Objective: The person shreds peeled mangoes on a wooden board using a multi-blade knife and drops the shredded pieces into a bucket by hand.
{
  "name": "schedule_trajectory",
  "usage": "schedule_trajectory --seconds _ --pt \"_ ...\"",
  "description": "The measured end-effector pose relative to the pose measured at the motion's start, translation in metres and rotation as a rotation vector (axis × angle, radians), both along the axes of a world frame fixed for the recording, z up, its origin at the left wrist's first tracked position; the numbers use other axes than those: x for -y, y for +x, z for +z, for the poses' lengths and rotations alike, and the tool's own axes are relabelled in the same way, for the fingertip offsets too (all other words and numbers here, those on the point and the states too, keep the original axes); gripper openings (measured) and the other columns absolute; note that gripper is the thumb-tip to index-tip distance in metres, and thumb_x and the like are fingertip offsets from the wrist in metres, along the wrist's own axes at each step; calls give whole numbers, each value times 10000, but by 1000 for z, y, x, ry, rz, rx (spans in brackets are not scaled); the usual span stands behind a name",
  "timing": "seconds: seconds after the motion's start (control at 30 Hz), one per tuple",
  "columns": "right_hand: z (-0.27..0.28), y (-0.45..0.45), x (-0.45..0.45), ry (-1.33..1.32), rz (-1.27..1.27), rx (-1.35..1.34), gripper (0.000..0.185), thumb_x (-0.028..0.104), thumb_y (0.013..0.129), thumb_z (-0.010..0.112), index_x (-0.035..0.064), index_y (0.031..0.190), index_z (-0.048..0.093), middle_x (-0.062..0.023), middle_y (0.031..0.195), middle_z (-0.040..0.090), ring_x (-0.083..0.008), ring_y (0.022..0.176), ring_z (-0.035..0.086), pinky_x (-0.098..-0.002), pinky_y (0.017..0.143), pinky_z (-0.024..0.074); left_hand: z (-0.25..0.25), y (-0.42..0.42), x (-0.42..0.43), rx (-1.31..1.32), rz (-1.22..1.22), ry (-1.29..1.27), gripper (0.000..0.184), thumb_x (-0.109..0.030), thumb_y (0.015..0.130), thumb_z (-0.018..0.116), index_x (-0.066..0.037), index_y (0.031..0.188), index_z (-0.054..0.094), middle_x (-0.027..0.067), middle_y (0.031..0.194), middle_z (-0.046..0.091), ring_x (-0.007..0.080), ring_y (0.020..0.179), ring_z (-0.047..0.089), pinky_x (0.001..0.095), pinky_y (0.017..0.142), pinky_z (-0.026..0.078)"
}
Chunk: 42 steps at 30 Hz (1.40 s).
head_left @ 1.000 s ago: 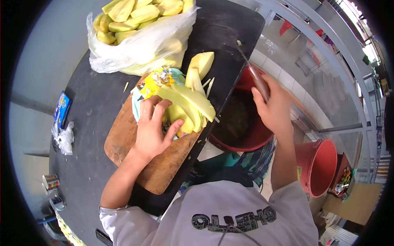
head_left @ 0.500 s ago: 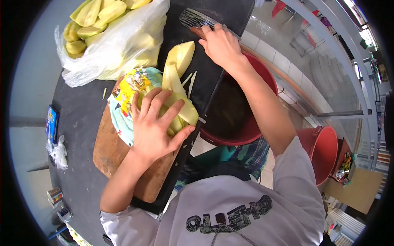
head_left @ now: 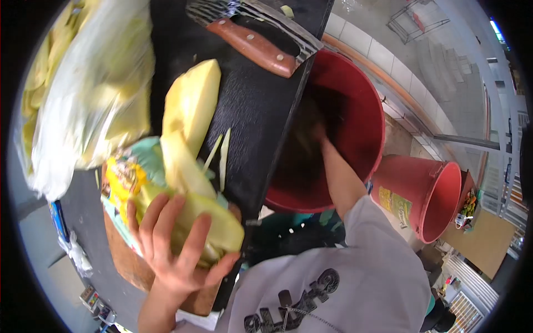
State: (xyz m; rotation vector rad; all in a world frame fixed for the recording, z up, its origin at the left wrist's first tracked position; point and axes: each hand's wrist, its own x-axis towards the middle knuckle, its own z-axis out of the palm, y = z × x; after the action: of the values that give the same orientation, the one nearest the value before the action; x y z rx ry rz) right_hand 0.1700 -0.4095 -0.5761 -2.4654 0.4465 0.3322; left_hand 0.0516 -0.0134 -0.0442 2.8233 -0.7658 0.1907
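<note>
My left hand (head_left: 175, 244) curls over several peeled, pale yellow-green fruit pieces (head_left: 214, 222), its fingers spaced apart and its thumb at their near end. They lie on a patterned cloth (head_left: 126, 173) over a wooden cutting board (head_left: 130, 266). A larger peeled piece (head_left: 194, 100) lies beyond, with thin slivers (head_left: 224, 161) beside it. My right hand (head_left: 316, 130) is down inside a red bucket (head_left: 363, 105); shadow and blur hide its fingers. Near the black table's edge rests a wooden-handled tool (head_left: 255, 44) with a ridged metal blade, untouched by either hand.
A translucent plastic bag (head_left: 105, 83) full of peeled pieces stands on the black table (head_left: 255, 122) at the far left. A second red bucket (head_left: 413, 191) is on the floor to the right. A blue packet (head_left: 57, 219) lies at the table's left side.
My right hand has let go of the wooden-handled tool and moved down into the red bucket. My left hand stays on the fruit pieces. The view has shifted closer.
</note>
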Motion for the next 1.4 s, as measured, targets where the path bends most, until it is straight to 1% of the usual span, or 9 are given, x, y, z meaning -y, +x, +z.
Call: schedule_trajectory --seconds 0.07,0.17,0.3,0.33,0.4,0.57,1.2,1.27,1.4 --pt "-26 -35 -6 -87 58 -279 346 251 999 609 51 1265 702 -198 1269 701 -321 1183 665 -452 1008 521 3 -1 3 -39 63 15 557 -587 779 784 -183 1154 703 187 1302 596 423 1216 585 727 1128 322" --pt "-46 -50 -17 -151 90 -421 408 285 1018 574 65 1355 642 -209 1359 647 -368 1266 604 -504 1058 488 5 -3 5 -34 92 73 537 -605 776 776 -195 1115 706 172 1274 602 415 1208 581 733 1118 341" --pt "-65 -41 -33 -191 92 -469 497 329 1044 527 83 1474 561 -223 1479 574 -431 1377 524 -574 1124 442 11 -8 -5 -97 74 156 654 -681 811 681 -167 1209 602 218 1262 565 479 1225 554 817 1098 310" --pt "-70 -37 -40 -215 118 -499 492 325 1042 529 83 1468 564 -222 1472 577 -429 1369 528 -571 1118 445 10 -5 -5 -95 75 167 654 -681 811 681 -167 1209 602 218 1262 565 479 1225 554 817 1098 310" --pt "-78 -30 -51 -220 123 -516 482 319 1037 534 82 1455 570 -221 1458 584 -425 1354 536 -567 1106 452 9 0 -6 -130 5 168 742 -730 886 597 -287 1472 486 126 1477 454 386 1412 428 782 1138 328" --pt "-90 -53 -82 -240 152 -558 457 303 1025 545 81 1422 585 -219 1424 599 -414 1317 557 -555 1076 467 15 1 0 -138 39 173 676 -679 867 658 -253 1375 528 163 1342 534 365 1292 528 769 1143 348" --pt "-80 -16 -93 -143 212 -527 364 241 978 586 76 1298 640 -209 1293 660 -374 1174 634 -510 964 527 5 -1 -1 -74 20 161 730 -739 896 568 -256 1437 488 135 1394 488 351 1347 470 754 1156 339" --pt "-72 -19 -85 -118 218 -513 354 234 973 591 76 1285 646 -208 1279 666 -370 1159 643 -506 952 533 -2 -9 -1 26 78 117 662 -681 809 682 -171 1221 590 214 1249 572 473 1208 568 816 1092 319" --pt "-44 -10 -63 -24 214 -464 335 221 963 599 75 1259 658 -206 1251 679 -362 1129 659 -496 928 545 2 -4 7 2 100 95 597 -617 720 749 -148 1079 670 213 1192 625 477 1160 606 774 1065 369"
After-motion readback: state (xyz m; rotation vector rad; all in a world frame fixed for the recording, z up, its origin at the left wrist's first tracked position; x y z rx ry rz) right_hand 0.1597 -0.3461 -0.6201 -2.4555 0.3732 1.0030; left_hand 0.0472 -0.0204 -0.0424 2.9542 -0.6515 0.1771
